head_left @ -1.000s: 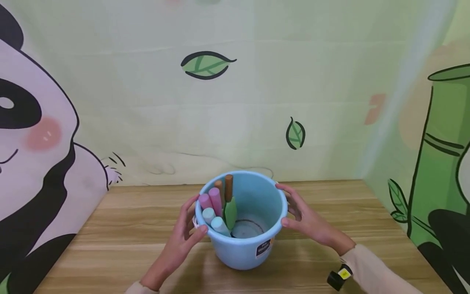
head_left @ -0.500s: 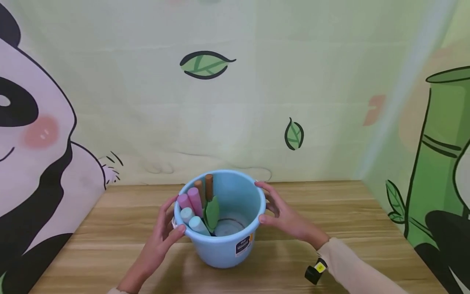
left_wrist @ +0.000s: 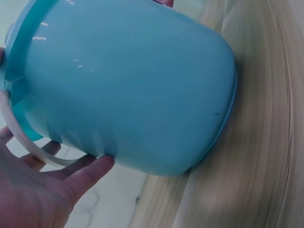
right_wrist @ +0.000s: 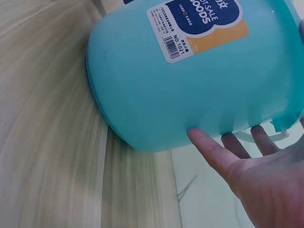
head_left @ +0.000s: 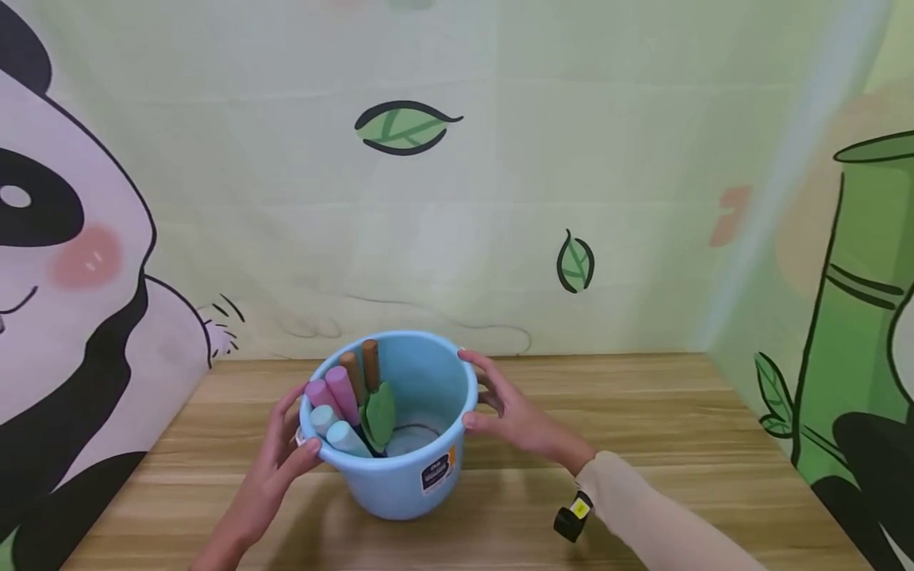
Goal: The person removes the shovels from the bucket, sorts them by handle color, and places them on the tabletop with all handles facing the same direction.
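Observation:
A light blue bucket (head_left: 400, 492) stands on the wooden table with a printed label (head_left: 438, 472) on its front. My left hand (head_left: 274, 460) holds it at the left, thumb at the rim and fingers along the outer wall. On the opposite side my right hand (head_left: 514, 416) grips the rim and wall. The white bucket handle (left_wrist: 28, 142) hangs close to my left fingers. Inside, against the left wall, lean brown sticks (head_left: 370, 365), purple sticks (head_left: 343, 394) and pale blue sticks (head_left: 347, 438), with green leaf-shaped pieces (head_left: 380, 416). Their lower ends are partly hidden.
The wooden table (head_left: 643, 412) runs back to a pale green cloth backdrop (head_left: 286, 198) printed with a panda, leaves and bamboo. A small black device (head_left: 574, 517) with a yellow tag sits at my right wrist, near the sleeve (head_left: 643, 503).
Both hands have moved left across the table together with the bucket between them. The sticks and leaf pieces have travelled with it, and the grip looks the same.

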Tool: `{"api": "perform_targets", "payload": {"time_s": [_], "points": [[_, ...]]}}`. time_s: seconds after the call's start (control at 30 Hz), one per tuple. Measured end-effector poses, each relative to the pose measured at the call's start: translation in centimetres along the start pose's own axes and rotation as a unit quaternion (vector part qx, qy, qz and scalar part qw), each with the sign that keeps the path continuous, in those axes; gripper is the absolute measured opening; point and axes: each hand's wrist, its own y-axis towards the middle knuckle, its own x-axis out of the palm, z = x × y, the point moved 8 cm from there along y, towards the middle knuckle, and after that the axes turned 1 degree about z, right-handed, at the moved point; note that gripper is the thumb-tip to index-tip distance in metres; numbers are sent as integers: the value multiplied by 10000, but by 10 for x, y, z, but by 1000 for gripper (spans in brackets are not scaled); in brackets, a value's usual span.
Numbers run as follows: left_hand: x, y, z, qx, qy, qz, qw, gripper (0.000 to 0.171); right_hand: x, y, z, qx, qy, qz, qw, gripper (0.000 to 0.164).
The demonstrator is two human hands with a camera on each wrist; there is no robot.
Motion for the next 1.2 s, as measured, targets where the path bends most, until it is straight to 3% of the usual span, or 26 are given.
{"api": "perform_targets", "payload": {"time_s": [0.33, 0.73, 1.2], "points": [[-33, -9, -5, 33, -73, 221, 9997, 61, 28, 27, 0, -81, 129, -259, 9995, 89], [-66, -20, -10, 638, -574, 546, 9948, 59, 57, 55, -2, -147, 282, -435, 9985, 92], [-93, -25, -14, 596, -830, 787, 9916, 57, 78, 79, 0, -39, 211, -381, 9990, 90]]}}
